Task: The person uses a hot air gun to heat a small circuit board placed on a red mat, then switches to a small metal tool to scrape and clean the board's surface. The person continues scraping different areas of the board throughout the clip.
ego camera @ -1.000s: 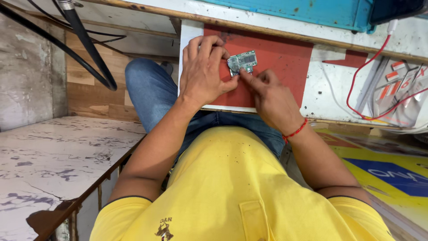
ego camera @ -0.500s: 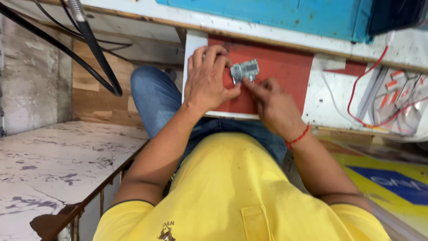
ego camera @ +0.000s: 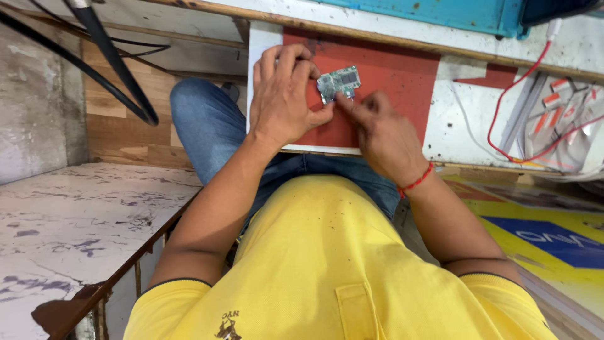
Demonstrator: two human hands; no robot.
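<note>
A small grey-green circuit board (ego camera: 340, 82) lies on a red mat (ego camera: 402, 75) on the workbench. My left hand (ego camera: 283, 101) rests on the mat and pins the board's left edge with its fingertips and thumb. My right hand (ego camera: 380, 129), with a red thread around the wrist, presses a fingertip on the board's lower edge. Whether the right hand holds a small tool is hidden.
Red and white wires (ego camera: 522, 94) and small red-tipped parts (ego camera: 553, 107) lie on the white bench top (ego camera: 462, 126) at the right. Thick black cables (ego camera: 107, 63) hang at the upper left. A marbled slab (ego camera: 75, 214) is at the lower left, a blue panel (ego camera: 440, 16) behind the bench.
The camera view has shifted slightly. Both hands stay on the circuit board; the right fingertip has moved in under the board's lower edge.
</note>
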